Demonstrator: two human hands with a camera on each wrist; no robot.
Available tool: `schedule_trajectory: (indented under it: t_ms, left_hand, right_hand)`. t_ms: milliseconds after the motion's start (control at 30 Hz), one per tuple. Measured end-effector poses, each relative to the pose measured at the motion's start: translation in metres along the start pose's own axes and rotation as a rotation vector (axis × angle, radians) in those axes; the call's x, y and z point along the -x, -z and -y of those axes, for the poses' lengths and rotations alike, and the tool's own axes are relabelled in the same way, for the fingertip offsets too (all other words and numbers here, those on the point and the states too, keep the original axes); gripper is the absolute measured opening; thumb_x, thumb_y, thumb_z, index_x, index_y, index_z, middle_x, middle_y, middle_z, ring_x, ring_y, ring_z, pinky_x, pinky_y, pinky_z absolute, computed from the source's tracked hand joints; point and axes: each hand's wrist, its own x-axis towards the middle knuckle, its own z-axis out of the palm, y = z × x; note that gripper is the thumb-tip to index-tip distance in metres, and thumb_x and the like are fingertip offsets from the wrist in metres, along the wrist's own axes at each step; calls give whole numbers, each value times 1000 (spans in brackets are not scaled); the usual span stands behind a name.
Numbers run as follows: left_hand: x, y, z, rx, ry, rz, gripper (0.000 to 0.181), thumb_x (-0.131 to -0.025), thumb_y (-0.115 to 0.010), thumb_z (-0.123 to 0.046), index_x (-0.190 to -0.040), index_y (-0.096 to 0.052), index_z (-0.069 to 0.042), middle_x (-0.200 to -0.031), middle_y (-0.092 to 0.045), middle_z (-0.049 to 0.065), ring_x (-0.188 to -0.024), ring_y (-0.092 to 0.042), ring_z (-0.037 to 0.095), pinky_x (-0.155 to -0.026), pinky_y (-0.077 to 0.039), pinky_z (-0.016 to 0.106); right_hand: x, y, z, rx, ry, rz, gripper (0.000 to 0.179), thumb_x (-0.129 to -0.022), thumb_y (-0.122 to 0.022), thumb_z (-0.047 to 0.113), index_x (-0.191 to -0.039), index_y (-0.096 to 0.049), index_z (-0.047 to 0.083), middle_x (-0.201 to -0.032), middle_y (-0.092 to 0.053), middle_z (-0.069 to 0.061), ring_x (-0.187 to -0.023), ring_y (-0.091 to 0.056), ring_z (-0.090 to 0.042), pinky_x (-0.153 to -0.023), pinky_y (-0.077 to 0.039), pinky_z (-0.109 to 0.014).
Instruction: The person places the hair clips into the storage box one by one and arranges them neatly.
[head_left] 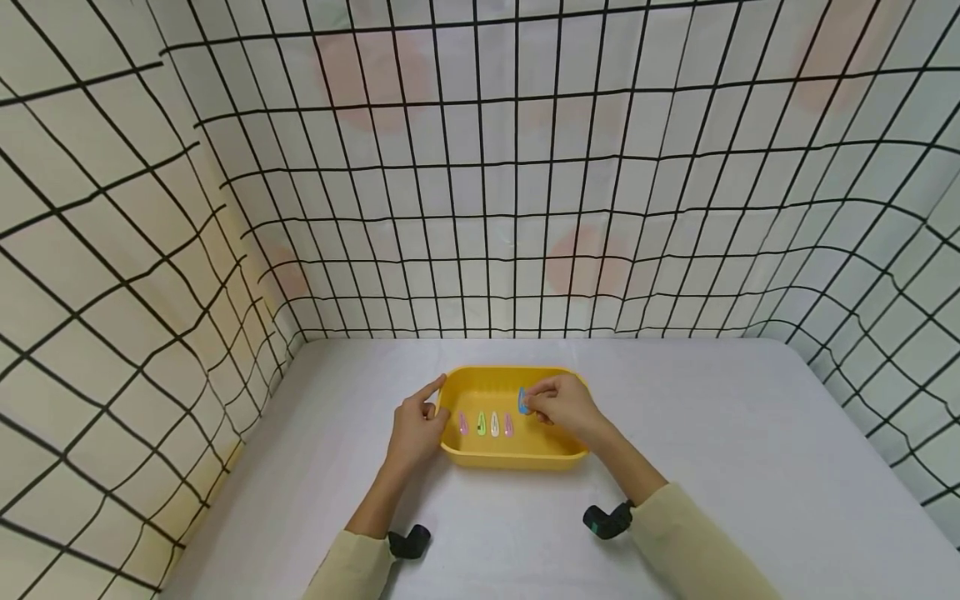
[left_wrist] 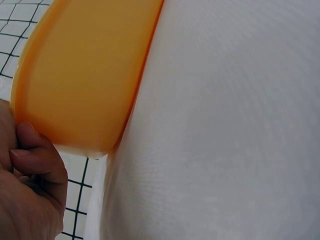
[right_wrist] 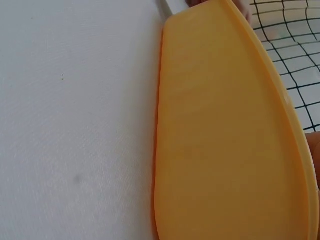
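A yellow tray point(head_left: 517, 460) lies on the table. Several snap hair clips form a row on its floor: a pink clip point(head_left: 462, 423), a green clip point(head_left: 482, 424), a white clip point(head_left: 495, 424) and a purple-pink clip point(head_left: 508, 425). Over the tray's right half, my right hand point(head_left: 566, 406) pinches a blue hair clip point(head_left: 522, 401) between thumb and fingers. My left hand point(head_left: 417, 427) grips the tray's left side, with curled fingers point(left_wrist: 42, 160) against its outer wall in the left wrist view. In the right wrist view, the tray wall hides most of the right hand.
A white cloth covers the table point(head_left: 517, 533). Black wire grid panels point(head_left: 517, 192) rise at the back and on both sides, with white sheeting behind them. Black cameras sit on the left wrist point(head_left: 409, 542) and the right wrist point(head_left: 607, 521).
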Motion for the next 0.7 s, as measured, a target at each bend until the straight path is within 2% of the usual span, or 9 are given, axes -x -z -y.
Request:
schedule_trajectory:
  t_ms: [133,400,700]
  left_hand:
    - [0,0,-1,-3,4,-3,60,-89,-62,-7,-147,-59,-23,-57,-39,-3,-48,-34,13,-45,-33,21]
    - [0,1,0,-2,7,-4,61,-89,-63,-8,-148,-58,-23,-57,-39,-2,-48,-35,12,-45,-34,20]
    - [1,1,0,10,-7,2,61,-89,-62,-6,-148,-58,-23,-56,-38,-3,-47,-33,12,-45,-33,20]
  right_hand:
    - [-2,-5,-1,49,-11,-17,12,-93,-70,10,-98,-75,0,-79,-72,-14,-62,-59,-17,-59,-50,-25]
    - [1,-11,0,176,-28,-13,9,-91,-72,11,-93,-76,2,-66,-66,-7,-58,-59,-15,-54,-46,-23]
    - [1,-13,-1,232,-64,30,10,-91,-69,6,-91,-77,2,-68,-69,-7,-55,-60,-15,-53,-48,-22]
